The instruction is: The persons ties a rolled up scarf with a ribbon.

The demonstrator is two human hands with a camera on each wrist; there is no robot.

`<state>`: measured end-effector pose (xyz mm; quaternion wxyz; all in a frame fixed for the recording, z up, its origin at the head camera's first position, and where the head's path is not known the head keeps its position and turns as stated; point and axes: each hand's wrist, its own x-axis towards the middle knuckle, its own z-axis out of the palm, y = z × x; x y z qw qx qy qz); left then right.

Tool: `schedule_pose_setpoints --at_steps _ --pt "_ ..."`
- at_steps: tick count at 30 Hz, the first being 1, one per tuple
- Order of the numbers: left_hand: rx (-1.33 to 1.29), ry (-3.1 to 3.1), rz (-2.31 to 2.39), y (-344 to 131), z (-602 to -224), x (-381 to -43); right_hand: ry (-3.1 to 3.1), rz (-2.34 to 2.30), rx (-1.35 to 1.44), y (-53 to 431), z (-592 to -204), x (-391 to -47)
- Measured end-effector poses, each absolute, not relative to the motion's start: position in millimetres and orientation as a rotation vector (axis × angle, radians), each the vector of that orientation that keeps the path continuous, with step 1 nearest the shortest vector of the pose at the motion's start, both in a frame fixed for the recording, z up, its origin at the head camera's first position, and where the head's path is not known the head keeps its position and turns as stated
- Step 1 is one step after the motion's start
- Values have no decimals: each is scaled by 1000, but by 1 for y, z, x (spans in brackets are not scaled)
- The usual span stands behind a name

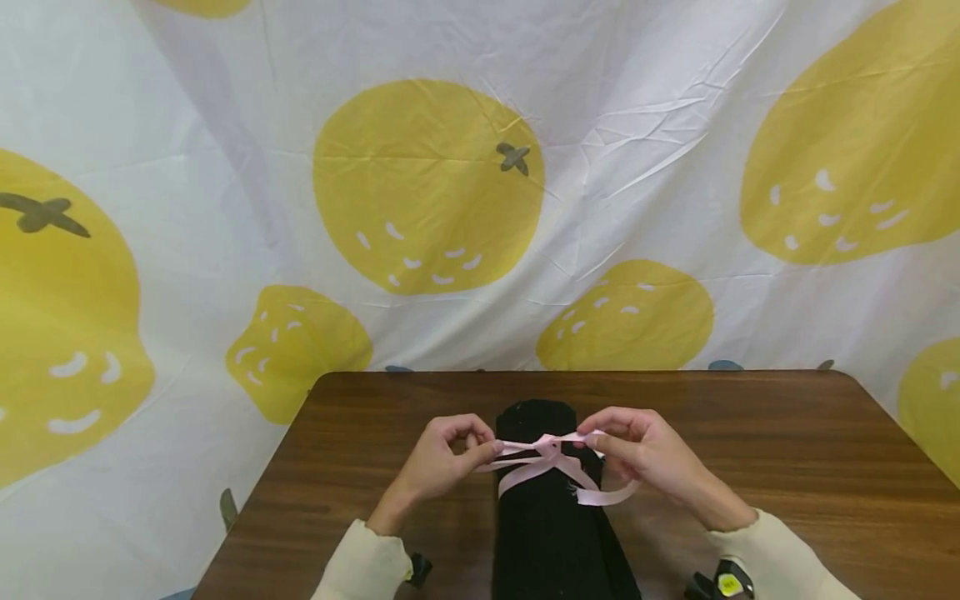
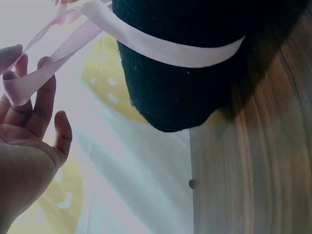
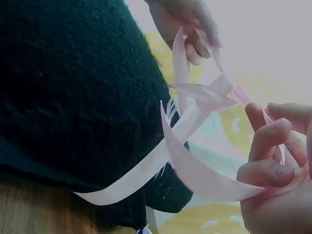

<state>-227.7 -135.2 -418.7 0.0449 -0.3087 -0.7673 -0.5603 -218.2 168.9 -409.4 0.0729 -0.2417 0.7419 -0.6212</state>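
A pale pink ribbon [image 1: 550,448] wraps a long black fuzzy cloth bundle [image 1: 543,542] and meets in a knot on its top. My left hand [image 1: 442,460] pinches a ribbon loop between thumb and fingers, left of the knot. On the other side, my right hand [image 1: 651,454] pinches another stretch of ribbon, and a tail with a frayed end curves below it. In the left wrist view the ribbon [image 2: 180,54] forms a flat band round the bundle [image 2: 165,92]. The right wrist view shows the ribbon [image 3: 195,178] running into my right hand [image 3: 273,170].
The bundle lies on a brown wood-grain table [image 1: 375,408] with rounded far corners. Behind it hangs a white cloth [image 1: 465,333] printed with yellow fruit. Dark devices with yellow labels [image 1: 729,583] are strapped at both wrists, over cream sleeves [image 1: 363,567].
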Motion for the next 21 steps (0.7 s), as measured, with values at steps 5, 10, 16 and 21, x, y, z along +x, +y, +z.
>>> schedule_pose_setpoints --at_steps 5,10,16,21 --pt "-939 -2343 -1701 -139 -418 -226 2262 -1850 -746 171 -411 -219" --pt "-950 -2316 -1808 -146 -419 -227 2258 -1843 -769 173 -412 -221" --pt "-999 -2298 -1873 -153 -419 -228 2259 -1839 -808 175 -416 -223" --pt "-890 -2391 -1789 -157 -419 -228 2282 -1832 -816 177 -417 -223"
